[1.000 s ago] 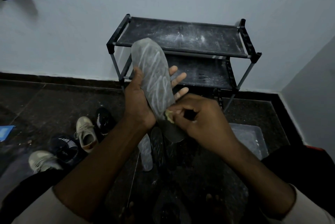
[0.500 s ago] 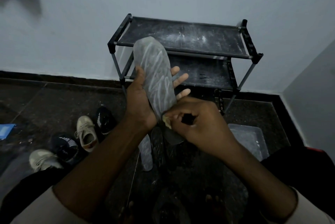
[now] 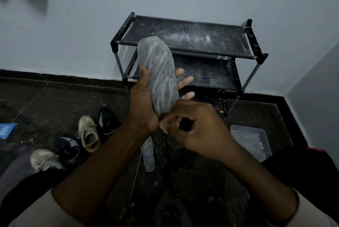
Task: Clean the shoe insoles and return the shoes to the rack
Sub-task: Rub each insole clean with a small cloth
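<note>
A grey insole (image 3: 159,72) streaked with white soapy marks stands upright at the frame's centre. My left hand (image 3: 145,98) holds it from behind, thumb on its left edge and fingers showing past its right edge. My right hand (image 3: 194,127) grips a small yellowish sponge (image 3: 163,126) and presses it on the insole's lower part. Two more insoles (image 3: 149,153) lie on the dark floor beneath my hands. The black two-shelf shoe rack (image 3: 189,37) stands against the wall behind, with no shoes on it.
Several shoes lie on the floor at the left: a beige sneaker (image 3: 88,133), a black one (image 3: 108,120), a dark striped one (image 3: 67,146) and a pale one (image 3: 45,159). A clear plastic tub (image 3: 251,142) sits at the right. A blue object (image 3: 6,130) lies far left.
My right hand with the sponge has moved slightly along the insole's lower part. The left hand keeps the insole in nearly the same place.
</note>
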